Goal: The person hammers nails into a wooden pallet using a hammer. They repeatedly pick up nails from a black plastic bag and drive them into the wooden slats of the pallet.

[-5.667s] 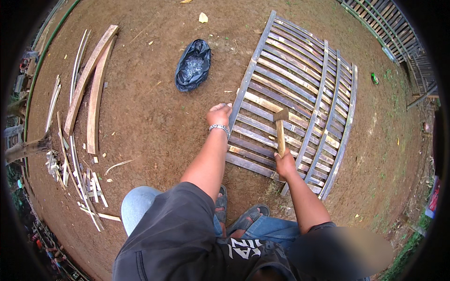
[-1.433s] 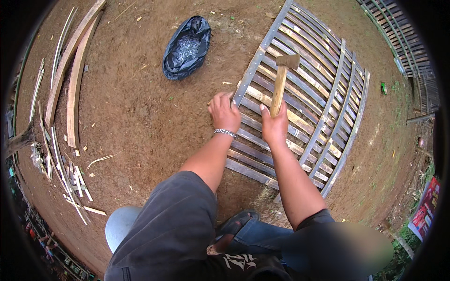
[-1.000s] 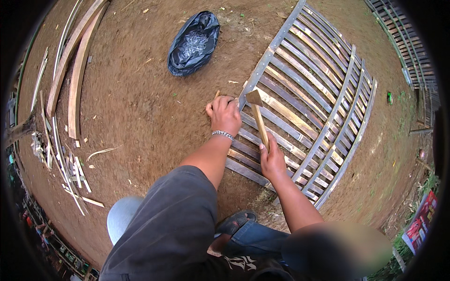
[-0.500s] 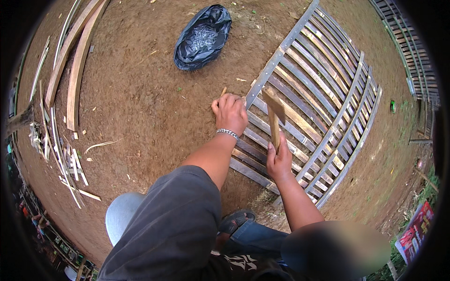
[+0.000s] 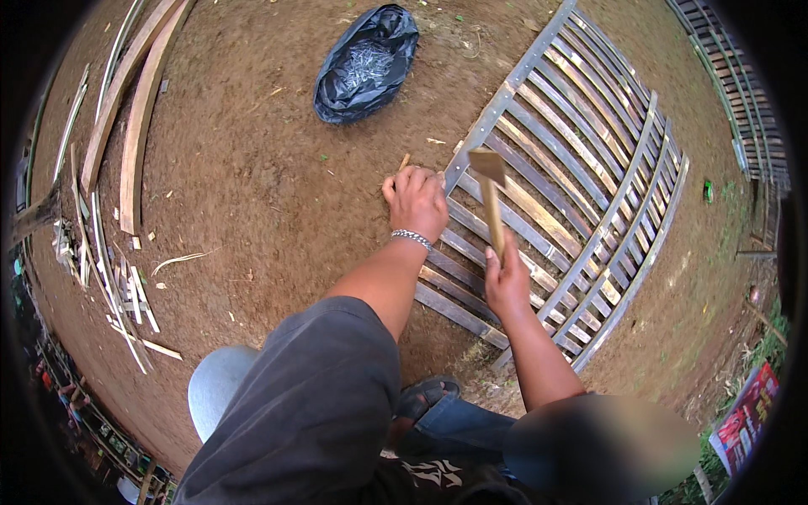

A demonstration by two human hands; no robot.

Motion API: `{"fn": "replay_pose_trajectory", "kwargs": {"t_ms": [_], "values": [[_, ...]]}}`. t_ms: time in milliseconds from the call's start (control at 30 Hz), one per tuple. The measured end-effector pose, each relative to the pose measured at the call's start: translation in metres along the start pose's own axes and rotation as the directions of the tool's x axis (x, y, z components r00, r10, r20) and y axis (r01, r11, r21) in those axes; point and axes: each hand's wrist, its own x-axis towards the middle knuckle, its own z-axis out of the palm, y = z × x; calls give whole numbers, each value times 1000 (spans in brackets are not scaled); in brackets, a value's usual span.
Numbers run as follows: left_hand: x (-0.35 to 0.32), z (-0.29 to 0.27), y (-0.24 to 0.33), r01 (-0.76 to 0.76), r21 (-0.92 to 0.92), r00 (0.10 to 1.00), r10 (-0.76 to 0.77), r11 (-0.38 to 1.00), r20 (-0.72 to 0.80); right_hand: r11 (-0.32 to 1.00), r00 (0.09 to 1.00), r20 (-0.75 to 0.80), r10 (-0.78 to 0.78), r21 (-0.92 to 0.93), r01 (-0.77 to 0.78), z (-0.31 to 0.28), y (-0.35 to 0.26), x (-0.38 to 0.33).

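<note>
Most slats already sit across the slatted panel point(image 5: 581, 177), yet right hand point(image 5: 505, 282) grips the hammer point(image 5: 490, 189) raised while left hand point(image 5: 417, 202), fingers curled, steadies the panel's corner.

Wears a loose dark grey short-sleeved shirt with a white print near the hem, blue jeans and a dark sandal. Carries a silver chain bracelet at the wrist of the left hand point(image 5: 417, 202). Shows both forearms bare, right hand point(image 5: 507, 282) without rings.
</note>
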Motion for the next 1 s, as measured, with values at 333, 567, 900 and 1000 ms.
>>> {"fn": "replay_pose_trajectory", "kwargs": {"t_ms": [333,567,900,1000], "values": [[-3,-6,1,4,10,1000,-4,1000,24,1000,993,116,19,-21,-17,-16,-11,8],[0,0,1,-16,25,1000,16,1000,6,996,998,55,-40,-72,44,-7,0,11],[-3,-2,2,-5,38,999,4,999,33,993,996,42,-77,-82,81,9,12,8],[-4,-2,-3,-7,43,1000,6,999,27,968,959,-166,-229,66,242,8,6,4]]}}
